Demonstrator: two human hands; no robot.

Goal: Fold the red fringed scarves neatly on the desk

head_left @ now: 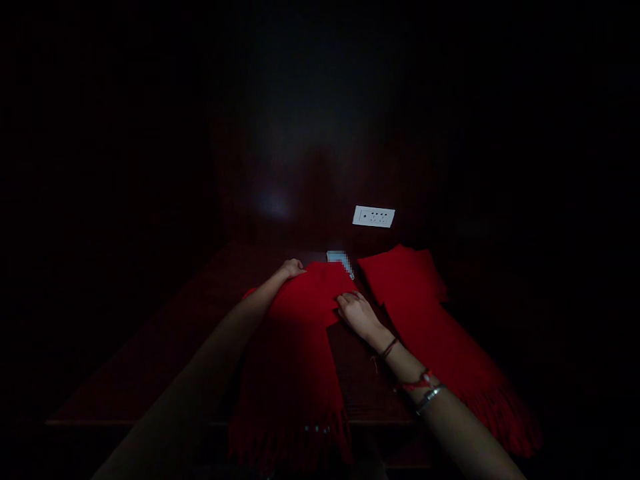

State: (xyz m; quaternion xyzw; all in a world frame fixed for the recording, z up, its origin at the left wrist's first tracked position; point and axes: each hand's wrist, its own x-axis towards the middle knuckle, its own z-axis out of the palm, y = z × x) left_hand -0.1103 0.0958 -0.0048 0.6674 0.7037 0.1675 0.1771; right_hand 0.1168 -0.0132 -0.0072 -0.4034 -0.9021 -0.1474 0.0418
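A red fringed scarf lies on the dark table, folded at its far end, with its fringe hanging over the front edge. My left hand is closed on the far left edge of the scarf, fingers bent inward. At the right side of the fold, my right hand has its fingers curled down and closed on the cloth edge. Darkness hides exactly how much cloth each hand grips. Another red fringed length of scarf lies to the right of my right hand, also folded at its far end.
A pale blue and white flat object, partly blurred out, lies just behind the scarf. A white power socket panel is on the dark wall behind the table. The surroundings are very dark.
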